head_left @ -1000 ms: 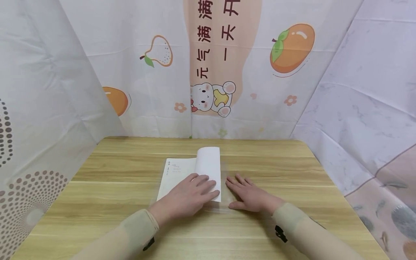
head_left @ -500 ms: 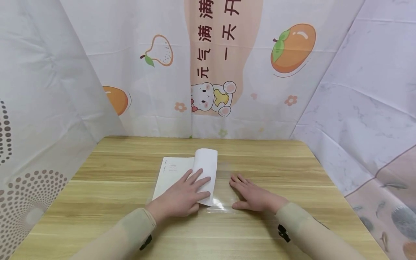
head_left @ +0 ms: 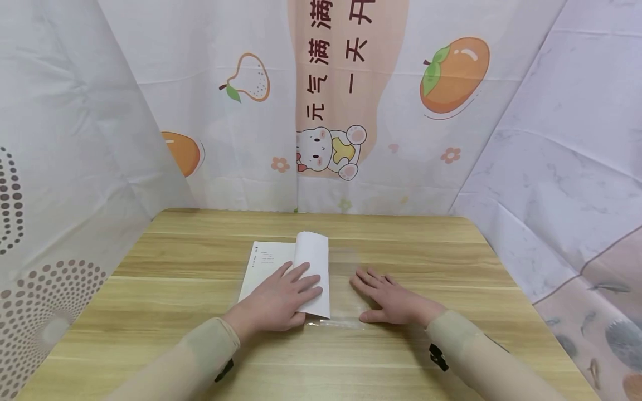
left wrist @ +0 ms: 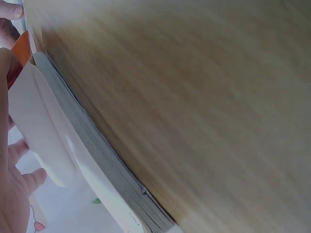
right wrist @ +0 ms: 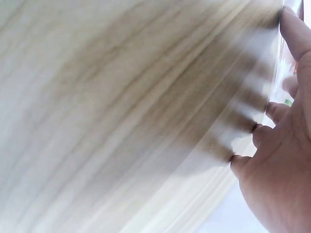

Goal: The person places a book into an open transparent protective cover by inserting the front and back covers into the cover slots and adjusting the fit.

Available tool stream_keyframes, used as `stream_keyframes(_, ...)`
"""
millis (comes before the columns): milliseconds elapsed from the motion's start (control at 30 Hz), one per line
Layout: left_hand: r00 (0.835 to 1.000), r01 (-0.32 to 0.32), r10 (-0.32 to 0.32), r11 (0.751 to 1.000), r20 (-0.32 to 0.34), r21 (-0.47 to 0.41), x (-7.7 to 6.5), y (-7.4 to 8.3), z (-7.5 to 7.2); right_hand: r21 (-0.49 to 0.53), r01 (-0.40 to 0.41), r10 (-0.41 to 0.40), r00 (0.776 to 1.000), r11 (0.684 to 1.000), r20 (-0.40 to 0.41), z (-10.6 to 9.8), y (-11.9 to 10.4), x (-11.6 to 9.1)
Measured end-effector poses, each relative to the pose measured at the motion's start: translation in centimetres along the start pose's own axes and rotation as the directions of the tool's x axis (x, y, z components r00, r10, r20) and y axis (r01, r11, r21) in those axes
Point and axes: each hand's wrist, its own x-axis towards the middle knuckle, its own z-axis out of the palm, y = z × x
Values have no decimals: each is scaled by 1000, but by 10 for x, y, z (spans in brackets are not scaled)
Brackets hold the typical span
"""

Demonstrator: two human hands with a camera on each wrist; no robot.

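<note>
A thick book [head_left: 271,250] lies on the table, its pale page with small print facing up. Along its right side a white leaf [head_left: 313,250] curves over. My left hand [head_left: 278,298] rests across the book with fingers spread on that leaf and the thumb low by the near edge. In the left wrist view the book's page edges [left wrist: 97,131] show, and an orange piece [left wrist: 20,51] stands by the thumb. A clear plastic sheet [head_left: 346,301] extends from under the book to the right. My right hand [head_left: 393,298] touches the sheet's right side, fingertips down.
The wooden table [head_left: 200,356] carries the book and sheet near its middle. A printed curtain [head_left: 241,139] hangs behind the far edge, with more cloth [head_left: 567,139] at the right side.
The left hand and the white leaf have shifted a little left, the fingers spreading wider. More of the clear sheet shows between the hands. The right hand has moved slightly right.
</note>
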Motion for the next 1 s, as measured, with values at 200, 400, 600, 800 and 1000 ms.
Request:
stream_keyframes(200,1000,9,-9,1000,4,-17,-2,-3,-2,-16,-5,5,1000,1000,26,-2,-1,1)
stream_keyframes(400,999,25,-24,999,33,-22,-4,-5,1,41,6,-7,1000,999,30,-3,-2,1)
stream_keyframes(600,999,34,-33,999,30,-34,-8,-7,-2,74,13,-15,1000,997,18,-3,-1,0)
stream_keyframes(800,999,34,-35,998,-19,-54,-10,-9,-6,73,15,-16,1000,997,16,-3,-1,1)
stream_keyframes(1000,997,30,-33,999,-66,-36,-13,-11,-6,80,6,-9,999,997,31,-2,0,2)
